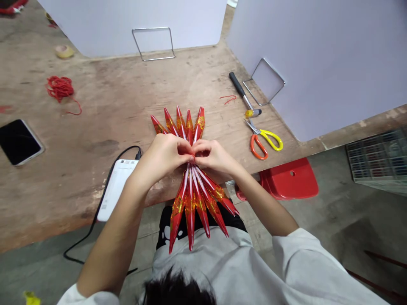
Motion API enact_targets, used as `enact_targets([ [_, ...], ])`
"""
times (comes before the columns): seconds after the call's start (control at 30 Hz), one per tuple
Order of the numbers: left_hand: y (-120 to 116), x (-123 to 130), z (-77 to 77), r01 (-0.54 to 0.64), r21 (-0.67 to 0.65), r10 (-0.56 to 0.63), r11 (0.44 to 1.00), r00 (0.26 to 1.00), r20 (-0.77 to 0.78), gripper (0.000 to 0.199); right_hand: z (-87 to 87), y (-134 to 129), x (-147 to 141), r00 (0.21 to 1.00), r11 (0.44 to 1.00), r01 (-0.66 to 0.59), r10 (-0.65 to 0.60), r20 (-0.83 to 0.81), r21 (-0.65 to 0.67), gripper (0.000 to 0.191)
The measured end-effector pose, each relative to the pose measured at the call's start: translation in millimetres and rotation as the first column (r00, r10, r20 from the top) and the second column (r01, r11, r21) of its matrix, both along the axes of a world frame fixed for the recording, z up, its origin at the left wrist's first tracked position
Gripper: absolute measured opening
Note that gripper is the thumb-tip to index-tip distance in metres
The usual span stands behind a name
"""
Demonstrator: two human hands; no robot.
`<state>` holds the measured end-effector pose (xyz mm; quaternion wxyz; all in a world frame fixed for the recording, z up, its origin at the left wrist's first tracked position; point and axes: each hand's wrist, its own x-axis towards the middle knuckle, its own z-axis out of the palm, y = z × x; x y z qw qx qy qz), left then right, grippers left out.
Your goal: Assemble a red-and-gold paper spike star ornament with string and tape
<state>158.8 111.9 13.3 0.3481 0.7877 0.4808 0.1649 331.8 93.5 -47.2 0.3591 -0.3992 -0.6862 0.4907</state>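
Observation:
Pleated red paper [190,203] with gold print and white edges is gathered at its waist and fans out into points at both ends. Its far points rest over the table, while the near ones hang past the edge above the lap. My left hand [170,154] is closed in a pinch over the waist. My right hand [211,156] pinches there too, fingertips meeting those of the left. A thin bit of red, seemingly string, shows between the fingertips; most of it is hidden by the fingers.
Scissors [267,142] and a hammer [243,93] lie right, by a red string scrap [229,98]. At left are red yarn [60,87], tape [64,51], a phone [20,142] and a cabled white power bank [116,186]. White panels [318,63] border the table; a red stool [292,182] stands below.

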Motion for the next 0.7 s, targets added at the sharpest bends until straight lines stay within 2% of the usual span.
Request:
enact_targets([
  [0.07, 0, 0, 1.6, -0.025, -0.043, 0.028, 0.999, 0.996, 0.081, 0.002, -1.0, 0, -2, 0.999, 1.0, 0.011, -0.012, -0.044, -0.014, 0.012],
  [0.13, 0, -2, 1.0, -0.089, -0.09, 0.11, 0.992, 0.961, 0.255, 0.007, -2.2, 0, -3, 0.996, 0.999, 0.007, -0.01, -0.088, -0.043, 0.011],
  [0.17, 0, -4, -0.8, -0.148, -0.113, 0.18, 0.982, 0.908, 0.378, 0.013, -2.7, 0, -4, 0.995, 0.998, 0.012, -0.018, -0.103, -0.06, 0.009],
  [0.2, 0, -8, -3.9, -0.234, -0.132, 0.268, 0.963, 0.825, 0.498, 0.019, -3.1, -1, -4, 0.993, 0.997, 0.023, -0.031, -0.112, -0.074, 0.007],
  [0.27, 0, -15, -14.0, -0.458, -0.171, 0.452, 0.872, 0.623, 0.639, 0.026, -3.4, -2, -4, 0.99, 0.994, 0.056, -0.067, -0.121, -0.095, 0.005],
  [0.3, -1, -19, -20.5, -0.545, -0.189, 0.525, 0.817, 0.566, 0.636, 0.026, -3.5, -3, -5, 0.988, 0.991, 0.072, -0.085, -0.127, -0.109, 0.004],
  [0.33, -3, -22, -27.2, -0.592, -0.196, 0.579, 0.781, 0.57, 0.583, 0.025, -3.8, -3, -5, 0.985, 0.988, 0.088, -0.105, -0.137, -0.128, 0.004],
  [0.37, -5, -24, -33.5, -0.586, -0.201, 0.597, 0.785, 0.63, 0.497, 0.022, -4.2, -4, -5, 0.982, 0.984, 0.099, -0.121, -0.148, -0.149, 0.005],
  [0.43, -11, -24, -43.3, -0.448, -0.239, 0.507, 0.862, 0.79, 0.346, 0.019, -5.8, -4, -6, 0.975, 0.975, 0.114, -0.146, -0.168, -0.189, 0.008],
  [0.47, -15, -21, -46.2, -0.361, -0.272, 0.437, 0.892, 0.841, 0.319, 0.02, -6.7, -4, -6, 0.972, 0.973, 0.12, -0.156, -0.176, -0.199, 0.01],
  [0.5, -18, -18, -47.9, -0.292, -0.302, 0.386, 0.907, 0.863, 0.326, 0.023, -7.5, -4, -6, 0.969, 0.971, 0.126, -0.164, -0.182, -0.202, 0.012],
  [0.57, -23, -10, -48.9, -0.224, -0.36, 0.36, 0.906, 0.854, 0.375, 0.028, -8.3, -4, -5, 0.965, 0.97, 0.137, -0.176, -0.193, -0.201, 0.014],
  [0.63, -25, -3, -49.2, -0.205, -0.398, 0.372, 0.894, 0.834, 0.406, 0.029, -6.7, -4, -3, 0.963, 0.971, 0.155, -0.189, -0.191, -0.181, 0.014],
  [0.7, -26, 0, -50.6, -0.191, -0.379, 0.35, 0.905, 0.84, 0.414, 0.027, -2.9, -3, -1, 0.967, 0.977, 0.178, -0.195, -0.162, -0.117, 0.011],
])
